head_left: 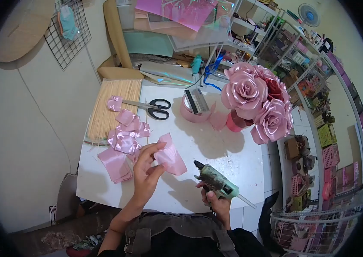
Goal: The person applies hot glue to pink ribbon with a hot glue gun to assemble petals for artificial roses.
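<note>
My left hand (147,171) pinches a pink satin ribbon piece (171,156) above the white table. In my right hand (215,201) is a green hot glue gun (219,180), its dark nozzle tilted up to the left and a clear glue stick (246,200) poking out of its back. The nozzle is apart from the ribbon piece. To the left of my left hand lie flat pink ribbon squares (115,165) in a stack, with several folded pink petals (124,141) above them. Black-handled scissors (158,109) rest partly on a bundle of thin wooden sticks (113,92).
Large pink satin roses (254,96) with one red rose (277,88) stand at the table's right. A pink ribbon roll (188,112) with a small box (196,101) on it sits mid-table (181,92). Shelves (314,64) with baskets line the right side; wrapping sheets (151,43) stand behind.
</note>
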Motion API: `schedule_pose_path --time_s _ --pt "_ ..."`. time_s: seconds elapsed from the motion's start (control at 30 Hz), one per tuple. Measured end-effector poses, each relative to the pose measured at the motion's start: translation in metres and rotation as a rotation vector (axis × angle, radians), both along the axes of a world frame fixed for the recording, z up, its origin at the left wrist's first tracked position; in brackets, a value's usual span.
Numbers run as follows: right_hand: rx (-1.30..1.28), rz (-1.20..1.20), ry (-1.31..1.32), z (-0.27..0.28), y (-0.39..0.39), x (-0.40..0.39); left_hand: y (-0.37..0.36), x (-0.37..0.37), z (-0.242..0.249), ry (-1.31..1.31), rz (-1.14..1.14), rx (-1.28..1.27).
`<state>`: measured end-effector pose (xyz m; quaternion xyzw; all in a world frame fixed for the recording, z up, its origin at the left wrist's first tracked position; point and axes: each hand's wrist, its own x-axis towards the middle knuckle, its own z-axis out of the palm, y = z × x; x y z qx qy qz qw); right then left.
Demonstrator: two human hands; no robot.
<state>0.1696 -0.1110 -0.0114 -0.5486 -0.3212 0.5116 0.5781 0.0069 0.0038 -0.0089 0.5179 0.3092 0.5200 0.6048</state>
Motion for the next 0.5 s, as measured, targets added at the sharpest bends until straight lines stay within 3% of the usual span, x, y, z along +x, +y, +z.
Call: schedule_pose_path --time_s 0.03,0.23,0.33,0.5 --pt "-0.006 0.039 -0.075 -0.002 -0.002 0.001 0.000 0.000 0.000 0.099 0.035 0.123" --pt "0.041 0.064 -0.459 0.011 -0.016 0.005 -0.014 0.009 0.006 0.257 0.008 0.225" --pt "0.106 0.022 -0.472 0.012 -0.011 0.001 -0.016 0.007 0.003 0.327 -0.027 0.268" --pt "0.314 -0.005 -0.719 0.010 -0.002 -0.007 -0.019 0.009 0.007 0.288 -0.028 0.227"
